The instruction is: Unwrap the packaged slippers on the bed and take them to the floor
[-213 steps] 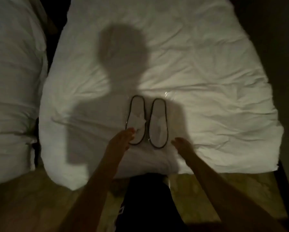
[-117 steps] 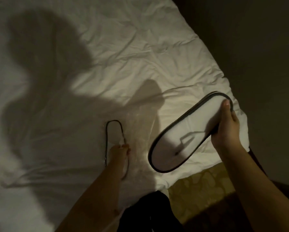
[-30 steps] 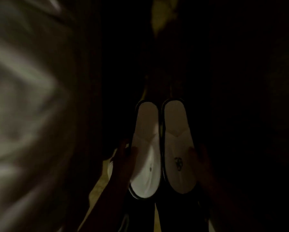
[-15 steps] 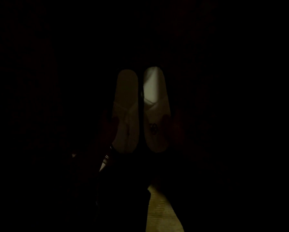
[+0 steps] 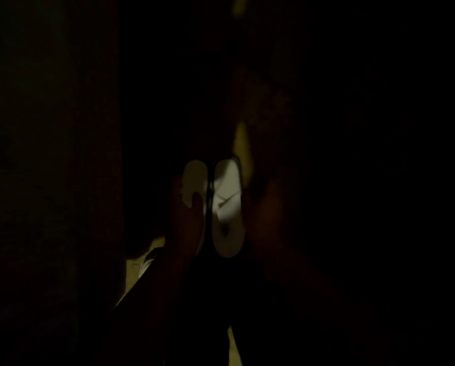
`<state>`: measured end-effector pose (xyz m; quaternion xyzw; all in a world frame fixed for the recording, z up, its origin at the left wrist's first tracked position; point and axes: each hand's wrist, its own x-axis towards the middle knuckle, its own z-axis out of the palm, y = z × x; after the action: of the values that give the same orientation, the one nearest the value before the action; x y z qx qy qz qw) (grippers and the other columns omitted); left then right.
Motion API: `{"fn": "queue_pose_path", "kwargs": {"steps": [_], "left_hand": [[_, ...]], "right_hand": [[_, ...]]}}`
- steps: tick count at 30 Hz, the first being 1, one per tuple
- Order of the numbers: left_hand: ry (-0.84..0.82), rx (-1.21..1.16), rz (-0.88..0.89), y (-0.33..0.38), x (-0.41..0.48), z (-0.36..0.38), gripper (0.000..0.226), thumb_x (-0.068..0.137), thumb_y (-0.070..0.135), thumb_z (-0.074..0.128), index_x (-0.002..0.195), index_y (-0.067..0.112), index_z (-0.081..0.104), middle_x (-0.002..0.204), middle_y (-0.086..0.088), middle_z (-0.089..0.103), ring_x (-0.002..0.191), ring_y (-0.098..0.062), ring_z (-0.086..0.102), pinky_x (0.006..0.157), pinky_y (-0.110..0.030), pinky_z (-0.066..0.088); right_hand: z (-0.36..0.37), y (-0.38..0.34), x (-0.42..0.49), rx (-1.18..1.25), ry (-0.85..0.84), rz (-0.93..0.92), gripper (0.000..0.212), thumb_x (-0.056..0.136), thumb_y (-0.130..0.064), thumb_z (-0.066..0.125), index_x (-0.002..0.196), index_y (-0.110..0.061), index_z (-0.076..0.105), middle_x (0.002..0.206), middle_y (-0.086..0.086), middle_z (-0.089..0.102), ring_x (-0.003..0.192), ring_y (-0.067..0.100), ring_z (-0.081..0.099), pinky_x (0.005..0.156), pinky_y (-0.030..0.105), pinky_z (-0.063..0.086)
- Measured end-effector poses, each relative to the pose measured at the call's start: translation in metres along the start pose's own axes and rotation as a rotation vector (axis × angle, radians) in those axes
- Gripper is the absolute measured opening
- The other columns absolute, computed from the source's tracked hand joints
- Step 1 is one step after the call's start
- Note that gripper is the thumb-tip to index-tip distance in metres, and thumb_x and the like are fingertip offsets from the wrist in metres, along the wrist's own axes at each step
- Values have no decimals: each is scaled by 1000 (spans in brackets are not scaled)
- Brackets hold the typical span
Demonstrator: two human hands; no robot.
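2 slippers low in the dark, almost at the floor

The slippers (image 5: 216, 204) lay side by side, unwrapped, the left hand (image 5: 187, 223) over the left one and the right hand (image 5: 260, 220) beside the other; whether the fingers gripped them was too dark to tell. Judging by the yellowish floor (image 5: 238, 143) showing around them, only letting go seemed left.

Super dark shot, so both forearms just look bare, no sleeves or watch I can make out. The left hand (image 5: 188, 220) and right hand (image 5: 260, 217) are dim, ungloved shapes.
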<state>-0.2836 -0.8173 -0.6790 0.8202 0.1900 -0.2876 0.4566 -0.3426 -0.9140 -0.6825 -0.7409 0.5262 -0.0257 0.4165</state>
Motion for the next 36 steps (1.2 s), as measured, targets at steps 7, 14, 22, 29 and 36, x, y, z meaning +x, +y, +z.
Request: {"fn": "queue_pose_path", "kwargs": {"steps": [7,14,22,29,36], "left_hand": [[-169,-307,344,258,-102,-83,21,95,20,49,105,10,65,97,-19,68,86,-27,65,83,-46,54],[-226,-405,898,511,-248,-204,22,93,12,47,81,11,65,62,0,64,58,-10,59,57,-18,50],[-104,-498,1341,702,-448,-375,20,89,23,50,82,21,69,63,1,66,63,-11,63,61,-20,51],[78,-483,1632,757,-631,-504,12,88,28,57,86,26,69,73,1,67,70,-12,64,73,-26,53],[366,-383,1599,693,-713,-612,15,91,24,56,94,17,69,88,-2,73,86,-18,69,81,-25,56]], "right_hand": [[-177,-223,-14,370,40,-201,6,92,-19,58,96,-23,61,82,-18,59,72,-17,56,60,-2,38],[-362,-466,-72,675,160,-606,16,92,-20,58,79,-30,60,64,-16,66,58,-2,61,55,12,47],[-572,-671,-196,876,311,-1024,21,87,-28,55,73,-43,61,60,-14,64,55,1,60,57,18,49],[-719,-764,-336,1026,307,-1320,14,85,-24,55,75,-33,60,65,-7,63,60,1,61,58,13,47],[-709,-810,-438,1032,43,-1501,8,86,-24,56,86,-31,58,81,2,65,74,9,66,68,19,51]]}}
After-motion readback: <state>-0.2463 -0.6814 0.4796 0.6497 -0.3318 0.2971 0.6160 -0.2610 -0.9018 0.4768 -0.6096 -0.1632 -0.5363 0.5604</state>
